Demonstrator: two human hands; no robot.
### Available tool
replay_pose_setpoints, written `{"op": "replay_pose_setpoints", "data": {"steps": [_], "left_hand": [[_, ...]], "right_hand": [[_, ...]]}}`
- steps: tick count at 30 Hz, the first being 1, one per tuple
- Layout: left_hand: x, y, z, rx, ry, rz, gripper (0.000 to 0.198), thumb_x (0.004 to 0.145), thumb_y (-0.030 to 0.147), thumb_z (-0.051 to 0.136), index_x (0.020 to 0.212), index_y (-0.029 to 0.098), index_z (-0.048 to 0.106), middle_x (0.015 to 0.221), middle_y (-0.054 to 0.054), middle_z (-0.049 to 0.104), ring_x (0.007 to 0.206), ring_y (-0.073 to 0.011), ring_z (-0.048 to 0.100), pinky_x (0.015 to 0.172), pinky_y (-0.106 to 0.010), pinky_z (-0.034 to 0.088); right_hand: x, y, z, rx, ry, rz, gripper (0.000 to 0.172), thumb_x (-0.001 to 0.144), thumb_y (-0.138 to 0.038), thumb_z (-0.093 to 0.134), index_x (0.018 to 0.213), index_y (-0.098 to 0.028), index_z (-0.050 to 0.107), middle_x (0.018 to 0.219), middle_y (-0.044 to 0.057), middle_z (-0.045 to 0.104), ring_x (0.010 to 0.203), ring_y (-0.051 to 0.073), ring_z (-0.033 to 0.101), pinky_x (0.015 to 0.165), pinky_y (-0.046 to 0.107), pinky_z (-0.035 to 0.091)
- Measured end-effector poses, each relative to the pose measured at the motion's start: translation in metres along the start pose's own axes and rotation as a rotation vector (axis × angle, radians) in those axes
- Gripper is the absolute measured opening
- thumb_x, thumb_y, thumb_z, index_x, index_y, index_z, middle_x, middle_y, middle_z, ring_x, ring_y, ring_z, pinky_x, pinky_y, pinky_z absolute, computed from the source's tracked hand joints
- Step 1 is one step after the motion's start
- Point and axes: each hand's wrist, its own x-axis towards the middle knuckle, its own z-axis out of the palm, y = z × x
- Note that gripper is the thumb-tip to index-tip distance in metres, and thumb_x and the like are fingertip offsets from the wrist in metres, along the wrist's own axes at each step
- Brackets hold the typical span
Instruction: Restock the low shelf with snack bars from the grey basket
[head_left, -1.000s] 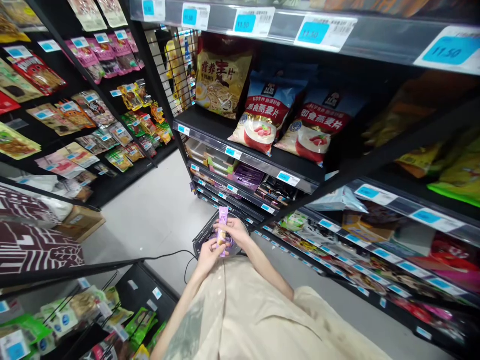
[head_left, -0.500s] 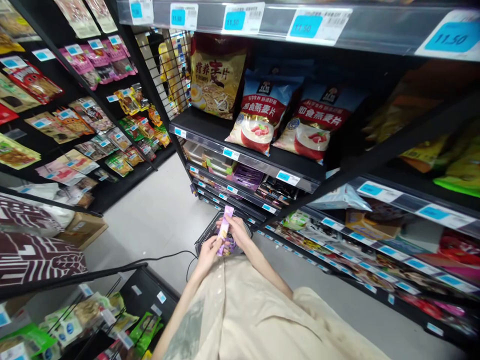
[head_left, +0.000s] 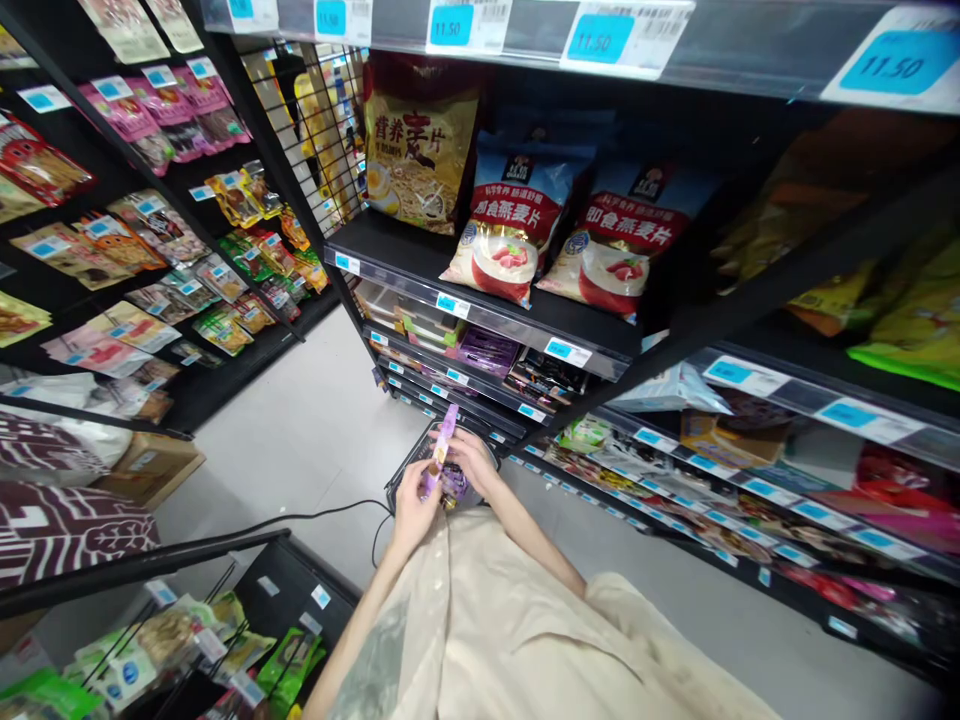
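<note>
A slim purple stick packet [head_left: 448,424] is held up in front of my body, turned partly edge-on. My left hand [head_left: 415,503] is closed round its lower end. Higher up, the fingers of my right hand [head_left: 474,463] bend in against the packet's side, though their exact hold is partly hidden. Beneath both hands is a black shopping basket [head_left: 395,478]. Some dark purple packets [head_left: 455,483] show inside it, largely covered by my hands and the stick packet.
Ahead stands a black shelf [head_left: 405,245] with oatmeal bags [head_left: 504,225] and, lower down, purple packages [head_left: 487,350]. Hanging snacks [head_left: 161,225] line the left. A cardboard box [head_left: 154,468] and a black cable [head_left: 315,515] are on the floor. A rack [head_left: 322,560] stands near my left arm.
The stick packet has turned from showing its broad face to a narrower side, and both hands have shifted slightly with it. The view has moved a little to the right.
</note>
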Motion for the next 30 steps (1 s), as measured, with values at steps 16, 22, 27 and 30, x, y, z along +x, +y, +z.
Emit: {"op": "replay_pose_setpoints", "data": {"steps": [16,22,27,30], "left_hand": [[-0.005,-0.007,0.001,-0.339,-0.050,-0.258,0.054,0.078,0.065,0.075,0.096,0.014,0.066,0.085,-0.009,0.077,0.078,-0.0208,0.072,0.070,-0.027,0.054],[-0.007,-0.010,0.001,-0.346,-0.048,-0.243,0.048,0.081,0.060,0.075,0.093,0.014,0.067,0.083,-0.009,0.077,0.073,-0.0196,0.072,0.066,-0.025,0.053],[-0.007,-0.014,0.004,-0.422,-0.085,-0.269,0.049,0.079,0.059,0.078,0.096,0.014,0.069,0.086,-0.008,0.076,0.074,-0.0191,0.072,0.070,-0.028,0.056],[-0.008,-0.011,0.007,-0.563,-0.121,-0.330,0.055,0.080,0.061,0.077,0.103,0.013,0.068,0.095,-0.010,0.076,0.075,-0.0186,0.072,0.072,-0.030,0.057]], "right_hand": [[0.000,0.016,-0.008,-0.103,0.066,0.028,0.049,0.053,-0.038,0.097,0.091,-0.015,0.077,0.083,0.007,0.078,0.067,0.017,0.068,0.068,0.029,0.054],[-0.004,0.012,-0.004,-0.103,0.000,0.038,0.048,0.056,-0.038,0.097,0.093,-0.016,0.075,0.085,0.005,0.077,0.074,0.016,0.070,0.074,0.028,0.055],[-0.004,0.010,-0.004,-0.146,-0.005,0.025,0.046,0.051,-0.034,0.098,0.085,-0.016,0.074,0.077,0.001,0.074,0.068,0.014,0.066,0.069,0.024,0.052],[-0.002,0.012,-0.008,-0.138,-0.015,0.033,0.048,0.051,-0.038,0.098,0.085,-0.016,0.073,0.076,0.002,0.074,0.065,0.014,0.065,0.066,0.024,0.051]]}}
